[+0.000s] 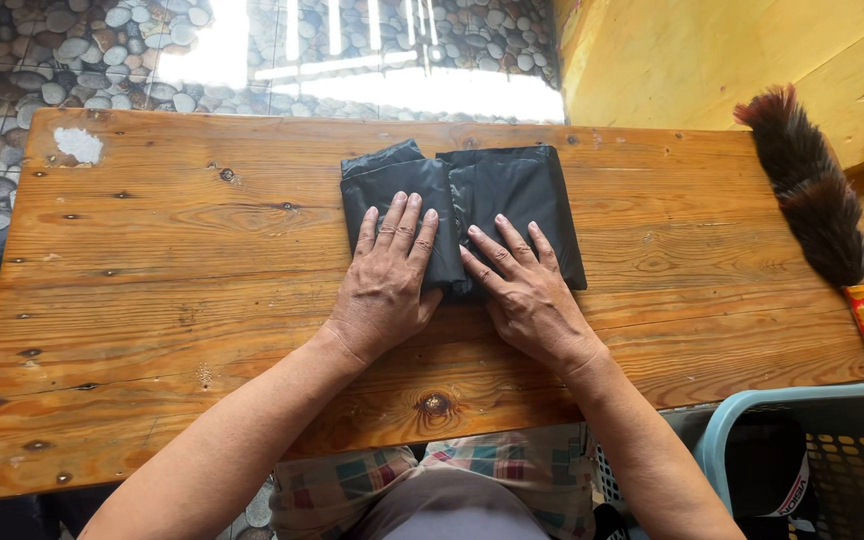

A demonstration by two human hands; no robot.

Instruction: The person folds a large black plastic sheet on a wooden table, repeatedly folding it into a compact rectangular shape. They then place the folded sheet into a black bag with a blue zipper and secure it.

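A black garment (pixel 472 195), folded into a compact rectangle, lies on the wooden table (pixel 172 290) near its middle. My left hand (pixel 387 280) rests flat on the garment's left half, fingers spread and pointing away from me. My right hand (pixel 524 290) lies flat on the right half, fingers apart, angled up to the left. Both palms press down on the near edge of the cloth; neither hand grips it.
A feather duster (pixel 817 205) with a red and yellow handle lies along the table's right end. A light blue plastic basket (pixel 812 455) stands at the lower right beside my lap. Pebble-pattern floor lies beyond the table; a yellow wall stands at the right.
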